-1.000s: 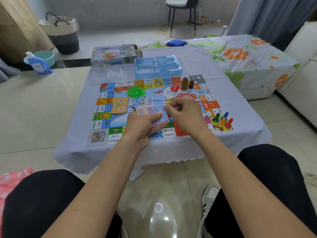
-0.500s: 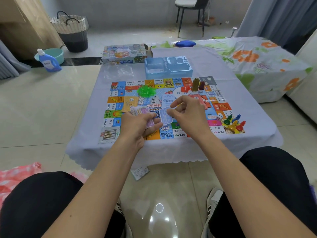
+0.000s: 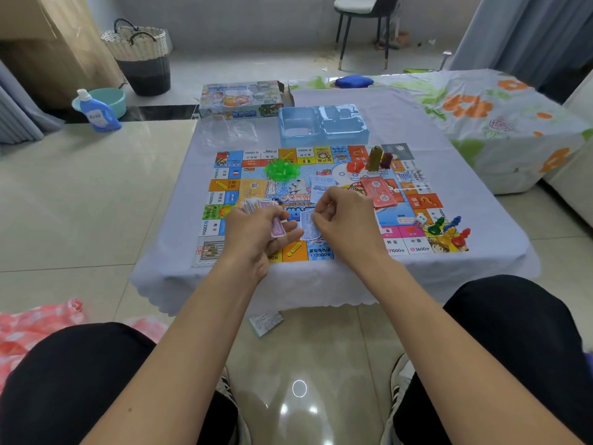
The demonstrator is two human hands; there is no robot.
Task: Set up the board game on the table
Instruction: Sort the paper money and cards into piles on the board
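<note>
The colourful game board lies flat on the low table's pale cloth. My left hand grips a fanned stack of paper play money above the board's near edge. My right hand pinches a single blue note beside that stack. On the board sit a green pile of plastic houses, red and brown buildings, a red pile of notes, a white die and several coloured pawns.
A blue plastic insert tray and the game box stand at the table's far side, with clear wrapping beside them. A card packet lies on the floor. A flowered covered seat is at right, a detergent bottle at left.
The right hand has drawn a blue note off the stack and moved it slightly right of the left hand. The view has shifted a little; the board pieces stay put.
</note>
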